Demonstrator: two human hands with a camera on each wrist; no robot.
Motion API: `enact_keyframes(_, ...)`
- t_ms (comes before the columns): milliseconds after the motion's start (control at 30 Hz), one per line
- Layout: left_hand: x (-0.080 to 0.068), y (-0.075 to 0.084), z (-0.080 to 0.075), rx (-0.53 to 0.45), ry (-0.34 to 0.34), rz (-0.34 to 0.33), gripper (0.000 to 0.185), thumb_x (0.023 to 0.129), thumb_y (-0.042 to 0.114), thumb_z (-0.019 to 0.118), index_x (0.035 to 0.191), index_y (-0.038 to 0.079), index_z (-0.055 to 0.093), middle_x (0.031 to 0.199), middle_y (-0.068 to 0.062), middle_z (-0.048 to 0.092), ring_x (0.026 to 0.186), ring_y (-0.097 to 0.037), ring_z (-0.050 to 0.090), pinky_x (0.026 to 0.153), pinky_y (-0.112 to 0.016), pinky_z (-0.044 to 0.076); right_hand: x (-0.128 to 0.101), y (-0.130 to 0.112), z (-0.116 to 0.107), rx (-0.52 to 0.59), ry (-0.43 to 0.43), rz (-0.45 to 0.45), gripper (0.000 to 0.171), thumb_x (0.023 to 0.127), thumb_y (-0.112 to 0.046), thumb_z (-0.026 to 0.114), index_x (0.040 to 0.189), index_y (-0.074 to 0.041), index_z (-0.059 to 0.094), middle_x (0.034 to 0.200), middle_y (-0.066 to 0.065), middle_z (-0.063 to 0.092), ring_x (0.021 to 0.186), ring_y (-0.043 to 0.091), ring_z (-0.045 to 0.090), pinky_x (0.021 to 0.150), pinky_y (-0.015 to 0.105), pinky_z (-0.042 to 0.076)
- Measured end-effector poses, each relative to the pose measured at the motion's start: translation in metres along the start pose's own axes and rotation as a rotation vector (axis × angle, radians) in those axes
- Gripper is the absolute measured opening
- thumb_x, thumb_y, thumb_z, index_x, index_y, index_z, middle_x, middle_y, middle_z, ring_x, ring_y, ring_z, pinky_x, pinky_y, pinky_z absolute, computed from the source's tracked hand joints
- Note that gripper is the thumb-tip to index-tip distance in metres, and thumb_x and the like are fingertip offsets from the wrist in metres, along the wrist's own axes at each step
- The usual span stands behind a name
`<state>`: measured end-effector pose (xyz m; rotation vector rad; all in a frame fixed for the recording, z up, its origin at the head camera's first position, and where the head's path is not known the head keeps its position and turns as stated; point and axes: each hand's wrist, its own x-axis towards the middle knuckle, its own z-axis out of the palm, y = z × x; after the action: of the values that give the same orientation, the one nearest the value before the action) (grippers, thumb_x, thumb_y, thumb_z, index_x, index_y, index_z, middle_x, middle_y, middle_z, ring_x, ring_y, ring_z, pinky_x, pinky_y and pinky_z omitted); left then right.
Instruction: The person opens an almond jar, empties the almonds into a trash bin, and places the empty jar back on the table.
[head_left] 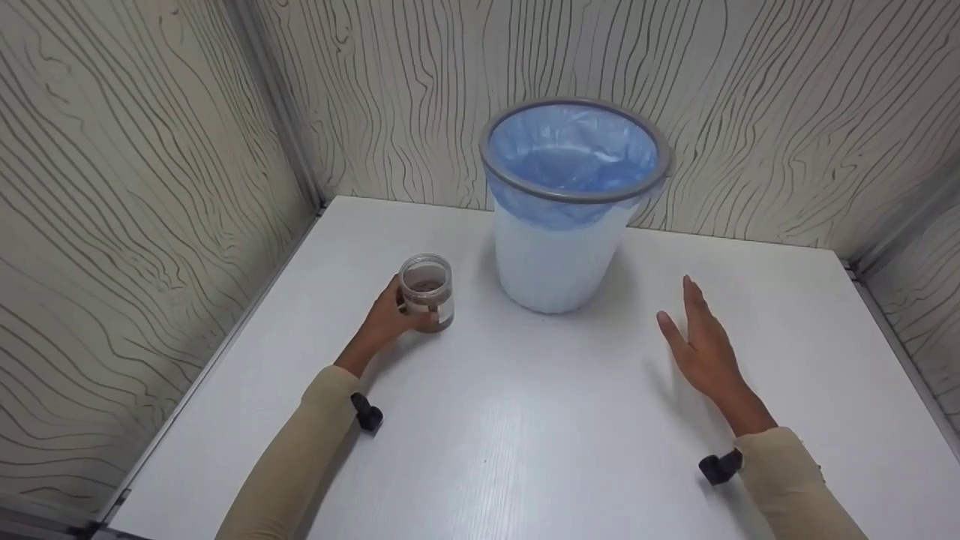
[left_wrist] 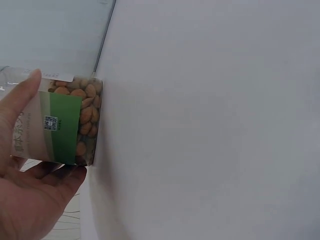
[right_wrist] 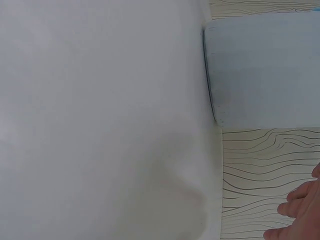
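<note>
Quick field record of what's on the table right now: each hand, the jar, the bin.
left hand: grips the clear plastic jar of nuts
jar: upright on the white table, no lid visible, green label
right hand: open, flat, holds nothing
bin: white plastic waste bin with grey rim and blue liner, upright, behind the hands
jar to bin: apart, jar on the bin's left

A staged recording booth: a bare white table (head_left: 525, 435) under both hands, boxed in by wood-grain panels (head_left: 135, 187).

Left hand (head_left: 386, 319) grips clear jar (head_left: 427, 291) on white table (head_left: 525, 435); right hand (head_left: 705, 349) flat, fingers straight, beside blue-lined bin (head_left: 566, 206).
</note>
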<state>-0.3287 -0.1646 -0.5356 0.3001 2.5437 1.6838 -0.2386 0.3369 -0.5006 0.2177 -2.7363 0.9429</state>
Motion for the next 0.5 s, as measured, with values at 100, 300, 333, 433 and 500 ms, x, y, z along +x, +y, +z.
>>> enact_keyframes(100, 0.0002, 0.0002, 0.0016, -0.017, -0.007, 0.004, 0.101, 0.080, 0.030, 0.088, 0.159, 0.021, 0.027, 0.155, -0.005, 0.042, 0.145, -0.031, 0.038, 0.117, -0.048, 0.035, 0.0002, -0.0011, -0.0004, -0.001, -0.004, 0.007, 0.078, 0.108, -0.045, 0.042, 0.163, -0.010, 0.001, 0.168, 0.021, 0.004, 0.153, 0.044, 0.006, 0.120, 0.065, 0.010)
enact_keyframes(300, -0.0012, -0.0007, 0.0036, -0.052, -0.017, 0.020, 0.099, 0.080, 0.029, 0.088, 0.158, 0.023, 0.029, 0.152, -0.003, 0.045, 0.144, -0.030, 0.040, 0.117, -0.049, 0.035, 0.0002, -0.0015, 0.0010, 0.012, -0.003, 0.001, 0.079, 0.108, -0.045, 0.044, 0.164, -0.010, 0.001, 0.168, 0.021, 0.005, 0.153, 0.043, 0.006, 0.120, 0.064, 0.009)
enact_keyframes(333, -0.0015, -0.0005, 0.0039, -0.050, -0.015, 0.021, 0.099, 0.079, 0.030, 0.088, 0.158, 0.023, 0.029, 0.152, -0.002, 0.046, 0.144, -0.029, 0.041, 0.117, -0.048, 0.034, 0.0001, -0.0016, 0.0010, 0.013, -0.002, -0.005, 0.079, 0.108, -0.044, 0.044, 0.163, -0.010, 0.001, 0.168, 0.022, 0.005, 0.153, 0.044, 0.007, 0.120, 0.064, 0.010)
enact_keyframes(433, -0.0014, -0.0001, 0.0055, -0.037, -0.010, 0.025, 0.099, 0.079, 0.031, 0.088, 0.158, 0.024, 0.029, 0.152, -0.001, 0.046, 0.143, -0.028, 0.041, 0.117, -0.048, 0.035, 0.0002, -0.0022, 0.0008, 0.017, 0.003, -0.026, 0.078, 0.108, -0.042, 0.044, 0.163, -0.007, 0.002, 0.167, 0.024, 0.006, 0.152, 0.045, 0.008, 0.120, 0.065, 0.010)
enact_keyframes(500, -0.0019, 0.0004, 0.0064, -0.023, -0.005, 0.021, 0.099, 0.079, 0.033, 0.088, 0.158, 0.024, 0.029, 0.151, -0.001, 0.046, 0.143, -0.028, 0.041, 0.117, -0.048, 0.035, 0.0002, -0.0030, 0.0005, 0.021, 0.004, -0.030, 0.078, 0.108, -0.042, 0.045, 0.163, -0.007, 0.002, 0.167, 0.024, 0.006, 0.152, 0.046, 0.008, 0.119, 0.065, 0.010)
